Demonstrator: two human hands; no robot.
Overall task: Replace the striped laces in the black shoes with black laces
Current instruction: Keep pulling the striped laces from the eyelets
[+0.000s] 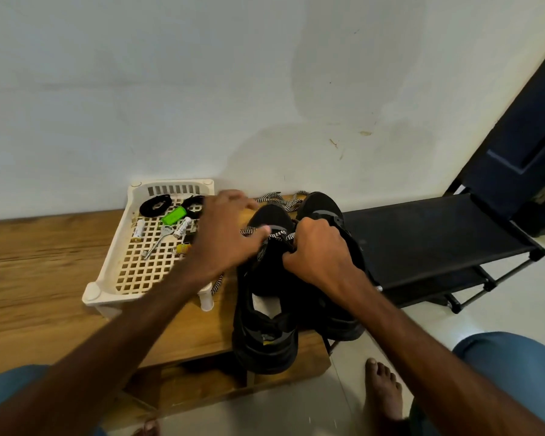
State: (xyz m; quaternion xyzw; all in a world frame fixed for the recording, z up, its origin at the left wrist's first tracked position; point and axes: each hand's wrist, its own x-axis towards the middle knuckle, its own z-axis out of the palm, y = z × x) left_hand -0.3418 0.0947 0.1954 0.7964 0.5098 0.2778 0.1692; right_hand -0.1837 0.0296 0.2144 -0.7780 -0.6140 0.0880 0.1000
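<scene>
Two black shoes stand side by side on the wooden bench, the left shoe (266,313) nearer me and the right shoe (337,221) beside it. A black-and-white striped lace (277,235) runs through the left shoe's eyelets, and more striped lace (280,199) lies loose behind the toes. My left hand (224,234) pinches the striped lace at the left shoe's tongue. My right hand (321,250) grips the same shoe's upper at the eyelets. Two coiled black laces (155,204) lie in the white basket (107,278).
The basket also holds a green tag (174,215), batteries and a key. The wooden bench (38,278) runs along a white wall. A black shoe rack (438,240) stands to the right on the tiled floor. My bare foot (384,391) is beside the bench.
</scene>
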